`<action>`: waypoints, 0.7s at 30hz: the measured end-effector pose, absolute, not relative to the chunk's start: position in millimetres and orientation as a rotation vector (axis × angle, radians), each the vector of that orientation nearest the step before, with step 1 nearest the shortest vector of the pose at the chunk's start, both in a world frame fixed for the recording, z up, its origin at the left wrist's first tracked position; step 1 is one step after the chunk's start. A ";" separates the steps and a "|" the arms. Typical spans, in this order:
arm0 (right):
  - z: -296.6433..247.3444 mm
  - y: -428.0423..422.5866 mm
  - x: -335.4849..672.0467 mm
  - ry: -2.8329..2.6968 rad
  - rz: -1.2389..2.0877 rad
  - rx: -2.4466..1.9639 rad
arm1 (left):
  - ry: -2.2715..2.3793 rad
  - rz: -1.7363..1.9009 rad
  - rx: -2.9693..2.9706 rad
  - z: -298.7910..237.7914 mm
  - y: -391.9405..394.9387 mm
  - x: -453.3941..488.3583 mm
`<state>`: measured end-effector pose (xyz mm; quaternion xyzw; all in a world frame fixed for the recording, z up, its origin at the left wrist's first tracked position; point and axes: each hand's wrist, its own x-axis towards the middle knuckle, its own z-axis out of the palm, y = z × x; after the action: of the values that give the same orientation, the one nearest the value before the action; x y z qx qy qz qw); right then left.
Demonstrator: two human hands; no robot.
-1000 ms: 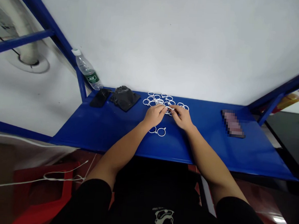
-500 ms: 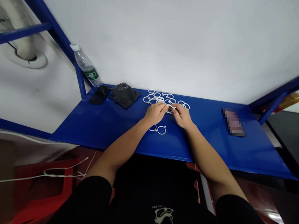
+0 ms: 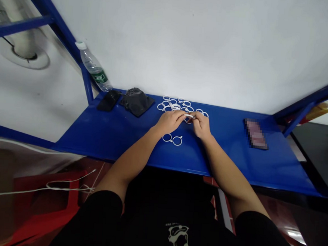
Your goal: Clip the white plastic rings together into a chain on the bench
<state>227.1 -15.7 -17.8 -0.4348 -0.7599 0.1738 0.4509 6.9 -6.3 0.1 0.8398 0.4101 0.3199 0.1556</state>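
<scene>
Between my two hands is a white plastic ring (image 3: 189, 115), seen almost edge-on. My left hand (image 3: 169, 120) pinches its left side with thumb and fingers. On its right side, my right hand (image 3: 201, 125) is closed in the same way. Just beyond my fingers lies a loose cluster of several white rings (image 3: 173, 102), each with a small knob or eyelet; my hands cover part of it. Nearer to me, two more white rings (image 3: 177, 140) lie side by side on the blue tabletop (image 3: 129, 139).
At the left back stand a plastic bottle (image 3: 96, 71) against the blue frame, a dark phone-like slab (image 3: 108, 100) and a black drawstring pouch (image 3: 137, 101). A blurred phone-shaped object (image 3: 255, 134) lies to the right. A red stool (image 3: 73, 191) with a white cable is below left.
The ring in my hands has tipped from showing its round opening to nearly edge-on. My left hand has shifted slightly, uncovering more of the two near rings. The view has moved a little.
</scene>
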 end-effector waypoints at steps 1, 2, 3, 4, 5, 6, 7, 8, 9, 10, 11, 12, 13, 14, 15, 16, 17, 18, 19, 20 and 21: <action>-18.0 -14.9 227.6 -1.875 0.396 -1.092 | 1.215 0.905 2.378 1.5 -5.0 3.7; -18.5 -13.5 228.3 -1.867 0.353 -1.110 | 1.259 0.878 2.347 2.3 -3.1 -0.1; -19.2 -11.6 229.4 -1.853 0.308 -1.122 | 1.299 0.833 2.316 2.4 -0.6 -4.6; -20.3 -9.0 230.7 -1.842 0.266 -1.131 | 1.328 0.776 2.290 1.8 2.2 -9.9; -21.7 -6.1 232.1 -1.836 0.233 -1.138 | 1.326 0.698 2.280 0.7 5.4 -15.8; -23.5 -3.0 233.7 -1.839 0.210 -1.149 | 1.303 0.613 2.274 -0.6 8.6 -22.2; -25.3 0.0 235.2 -1.850 0.199 -1.164 | 1.277 0.539 2.266 -2.0 11.7 -28.8; -27.1 2.6 236.6 -1.866 0.197 -1.184 | 1.250 0.487 2.256 -3.3 14.4 -35.4; -28.5 4.7 237.7 -1.885 0.199 -1.204 | 1.205 0.437 2.252 -4.2 16.8 -41.6; -29.4 6.0 238.5 -1.908 0.203 -1.221 | 1.167 0.380 2.245 -4.9 18.7 -46.9; -29.8 6.6 238.8 -1.932 0.208 -1.234 | 1.136 0.320 2.231 -5.3 20.0 -51.0; -29.7 6.4 238.7 -1.954 0.213 -1.242 | 1.110 0.265 2.215 -5.7 20.8 -53.5; -29.0 5.7 238.3 -1.973 0.220 -1.246 | 1.095 0.221 2.198 -6.2 21.2 -54.4; -28.1 4.4 237.4 -1.989 0.229 -1.248 | 1.092 0.193 2.183 -6.9 21.3 -53.8; -27.1 2.9 236.3 -2.003 0.240 -1.247 | 1.097 0.181 2.173 -8.0 21.1 -51.9; -26.1 1.3 235.1 -2.019 0.255 -1.240 | 1.109 0.184 2.172 -9.3 20.7 -49.1; -25.3 -0.3 233.9 -2.039 0.272 -1.226 | 1.122 0.202 2.181 -10.6 20.1 -45.8; -24.6 -1.7 232.6 -2.061 0.288 -1.208 | 1.128 0.226 2.203 -11.8 19.3 -42.4; -24.2 -2.9 231.4 -2.084 0.302 -1.187 | 1.143 0.265 2.235 -12.4 18.4 -39.2; -23.9 -3.9 230.4 -2.106 0.314 -1.167 | 1.164 0.313 2.274 -12.4 17.3 -36.4; -23.8 -4.8 229.5 -2.125 0.324 -1.148 | 1.194 0.375 2.312 -11.5 15.9 -33.9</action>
<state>229.5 -4.8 -23.8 -0.4421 -0.8185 0.1249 0.3449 -33.9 15.9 -11.5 0.8507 0.4393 0.1378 0.2536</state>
